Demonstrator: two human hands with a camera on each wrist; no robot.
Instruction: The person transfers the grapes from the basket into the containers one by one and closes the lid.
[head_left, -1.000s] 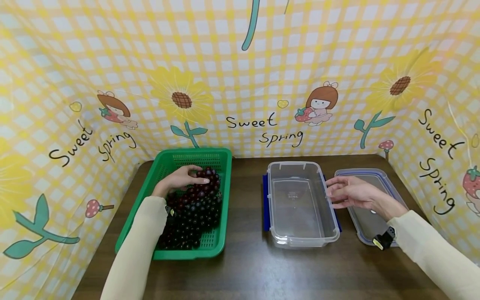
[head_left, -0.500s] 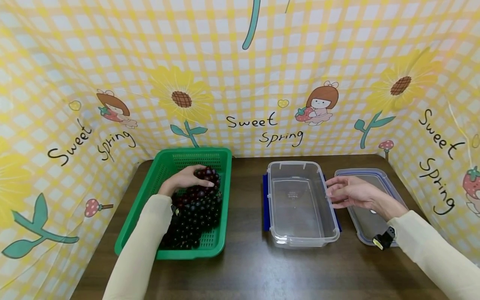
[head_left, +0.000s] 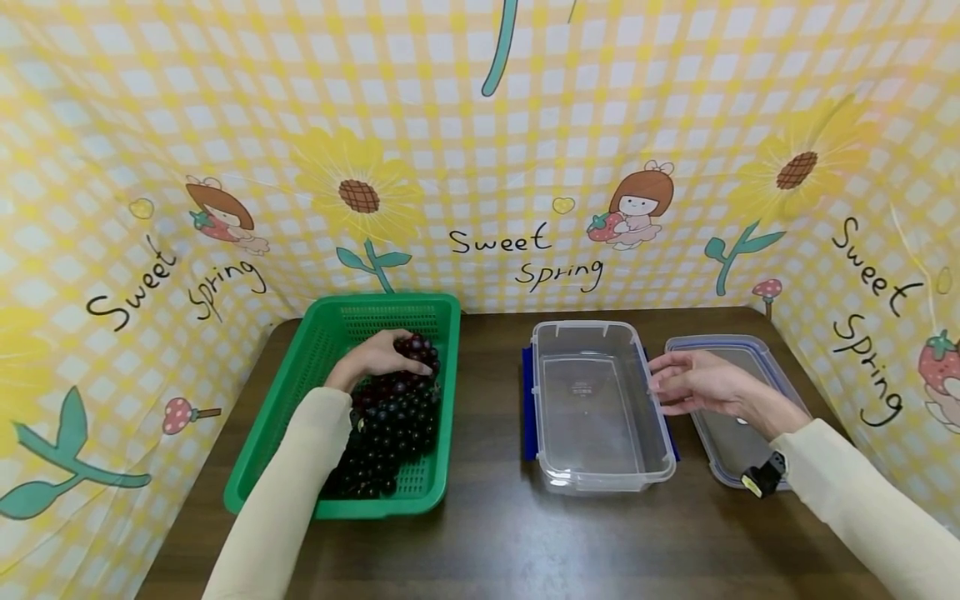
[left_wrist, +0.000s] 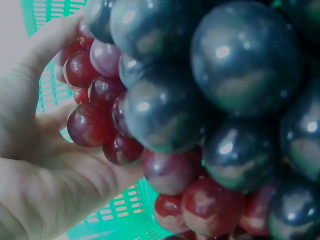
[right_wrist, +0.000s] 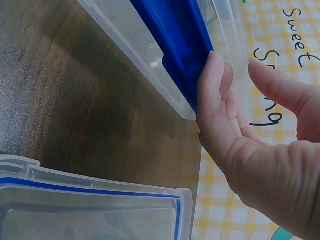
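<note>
A large bunch of dark red and black grapes (head_left: 397, 421) lies in a green perforated basket (head_left: 453, 375) at the left. Around the bunch's far end my left hand (head_left: 377, 357) curls its thumb and fingers; in the left wrist view they wrap the red grapes (left_wrist: 90, 124), while big black ones fill the foreground. To the right stands a clear plastic container (head_left: 588, 417) without its lid, nothing in it. My right hand (head_left: 699, 385) touches its right side with relaxed fingers. In the right wrist view, those fingertips meet the blue side latch (right_wrist: 182, 45), thumb held apart.
A clear lid with a blue seal (head_left: 723, 446) lies on the dark wooden table (head_left: 495, 533) right of the container, partly under my right forearm. Behind and at both sides hangs a yellow checked cloth (head_left: 480, 167) with printed flowers.
My left hand has moved a little right and closed further round the end of the grape bunch. My right hand stays at the container's side. The head view has shifted slightly.
</note>
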